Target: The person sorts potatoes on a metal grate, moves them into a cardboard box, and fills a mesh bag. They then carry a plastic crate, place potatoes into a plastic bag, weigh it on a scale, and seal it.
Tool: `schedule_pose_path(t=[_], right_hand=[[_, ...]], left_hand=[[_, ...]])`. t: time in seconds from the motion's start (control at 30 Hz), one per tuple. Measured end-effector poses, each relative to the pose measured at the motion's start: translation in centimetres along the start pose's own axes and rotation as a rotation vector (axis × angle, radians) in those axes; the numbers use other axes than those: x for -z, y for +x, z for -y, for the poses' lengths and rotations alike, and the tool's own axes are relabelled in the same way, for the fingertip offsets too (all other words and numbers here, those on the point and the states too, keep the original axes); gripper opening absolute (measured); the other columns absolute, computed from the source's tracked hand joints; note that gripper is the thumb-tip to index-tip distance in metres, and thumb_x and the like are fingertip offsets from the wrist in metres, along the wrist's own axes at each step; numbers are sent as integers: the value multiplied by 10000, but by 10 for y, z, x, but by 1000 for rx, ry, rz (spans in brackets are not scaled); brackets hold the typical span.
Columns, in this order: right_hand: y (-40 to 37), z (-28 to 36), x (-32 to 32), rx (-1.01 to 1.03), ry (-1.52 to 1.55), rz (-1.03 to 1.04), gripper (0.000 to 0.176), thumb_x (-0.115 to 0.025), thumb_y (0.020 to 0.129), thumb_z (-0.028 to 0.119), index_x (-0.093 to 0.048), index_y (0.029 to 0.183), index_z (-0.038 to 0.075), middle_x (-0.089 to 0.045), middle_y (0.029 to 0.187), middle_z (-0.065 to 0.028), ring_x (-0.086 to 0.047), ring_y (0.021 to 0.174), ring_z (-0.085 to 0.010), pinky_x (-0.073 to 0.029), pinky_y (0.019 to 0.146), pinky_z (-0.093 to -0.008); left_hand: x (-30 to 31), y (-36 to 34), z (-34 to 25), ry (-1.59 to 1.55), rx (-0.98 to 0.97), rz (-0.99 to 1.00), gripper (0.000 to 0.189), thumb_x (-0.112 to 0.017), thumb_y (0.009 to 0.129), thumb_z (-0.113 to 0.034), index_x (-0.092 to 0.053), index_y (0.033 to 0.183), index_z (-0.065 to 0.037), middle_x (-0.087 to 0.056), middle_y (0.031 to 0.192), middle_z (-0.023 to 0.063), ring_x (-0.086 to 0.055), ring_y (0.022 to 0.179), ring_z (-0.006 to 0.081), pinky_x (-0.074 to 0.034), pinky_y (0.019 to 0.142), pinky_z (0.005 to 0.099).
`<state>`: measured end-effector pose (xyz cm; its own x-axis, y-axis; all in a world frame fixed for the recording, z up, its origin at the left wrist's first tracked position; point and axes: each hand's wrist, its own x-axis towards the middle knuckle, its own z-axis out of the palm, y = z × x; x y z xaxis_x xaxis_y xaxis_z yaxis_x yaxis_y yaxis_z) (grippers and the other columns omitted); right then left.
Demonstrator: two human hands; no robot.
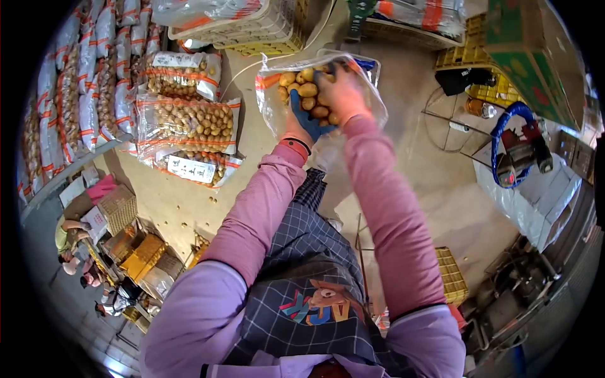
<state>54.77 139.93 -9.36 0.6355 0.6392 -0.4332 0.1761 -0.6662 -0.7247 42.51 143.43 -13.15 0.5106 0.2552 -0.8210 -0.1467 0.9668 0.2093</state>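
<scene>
A clear plastic bag (270, 114) of small potatoes (307, 90) lies with its mouth spread in front of me, on top of a scale partly hidden under it. My left hand (305, 121), in a blue-palmed glove, rests at the near side of the potatoes, thumb raised and apart from the fingers. My right hand (345, 92), also gloved, reaches over the right part of the potatoes; its fingertips are blurred, and what they touch cannot be made out.
Filled potato bags (186, 124) lie on the floor at left, beside many stacked bags (106, 69). Crates (268, 28) stand beyond. A cable-wrapped device (526, 146) and green box (535, 69) are at right. Several people (75, 252) are at lower left.
</scene>
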Motion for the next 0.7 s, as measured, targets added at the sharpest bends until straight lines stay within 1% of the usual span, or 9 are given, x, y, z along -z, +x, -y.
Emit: schedule_pose_path(t=[0.1,0.2,0.3,0.47,0.53,0.57,0.6,0.67,0.7], right_hand=[[68,-45,-2,222,-246,226,589,-518,887,486,-523,1319,86,-499,1355,-204,-485,1249,-335,-362,1059,-367],[119,-61,-9,-108,-422,265,634,-518,879,537,-512,1338,100,-419,1427,-202,-360,1357,-292,-327,1089,-319],[98,-59,3,6,-261,308,664,-542,858,556,-506,1348,110,-384,1447,-219,-315,1381,-304,-314,1098,-330],[61,-61,-28,31,-21,26,624,-639,823,482,-537,1306,100,-508,1342,-196,-461,1256,-352,-379,1037,-387],[54,-51,-29,-116,-105,17,605,-664,802,460,-553,1264,85,-586,1236,-191,-547,1139,-388,-441,953,-417],[47,-53,-35,-116,-111,-39,522,-647,813,424,-575,1209,91,-623,1172,-175,-576,1097,-370,-455,922,-421],[39,-54,-43,-112,-118,-94,440,-630,825,387,-597,1154,97,-659,1107,-159,-604,1055,-351,-469,891,-426],[19,-50,-64,154,-217,-383,504,-647,785,433,-600,1172,113,-669,1075,-150,-613,1018,-356,-460,909,-419],[-1,-40,-58,100,-148,-153,626,-700,720,440,-580,1235,104,-589,1210,-193,-560,1113,-345,-414,982,-413]], left_hand=[[0,7,-21,143,50,-124,901,-392,824,-761,-224,1487,-174,-309,1491,102,-347,1323,420,-277,1013,688],[10,25,-42,161,201,171,934,-339,803,-804,-230,1485,-174,-249,1513,113,-330,1328,445,-274,998,705],[18,42,-50,117,376,187,918,-295,813,-803,-221,1484,-180,-247,1509,121,-328,1327,453,-249,1004,715],[36,87,-14,-54,250,165,622,-559,823,-609,-525,1272,-181,-587,1230,51,-500,1186,277,-370,1047,478],[35,89,-8,1310,-444,340,576,-558,845,-570,-518,1278,-192,-585,1237,56,-529,1156,268,-366,1059,435],[35,85,-5,675,-253,376,562,-457,892,-581,-518,1277,-177,-575,1262,69,-528,1165,262,-370,1060,412],[35,82,-4,689,-250,380,562,-457,892,-581,-518,1277,-177,-575,1262,69,-528,1165,262,-370,1060,412],[39,74,0,-212,179,221,539,-480,893,-542,-522,1260,-148,-578,1239,105,-526,1174,297,-422,1014,460],[43,65,1,-196,137,252,554,-476,903,-541,-517,1271,-127,-571,1257,108,-536,1163,292,-416,1025,452]])
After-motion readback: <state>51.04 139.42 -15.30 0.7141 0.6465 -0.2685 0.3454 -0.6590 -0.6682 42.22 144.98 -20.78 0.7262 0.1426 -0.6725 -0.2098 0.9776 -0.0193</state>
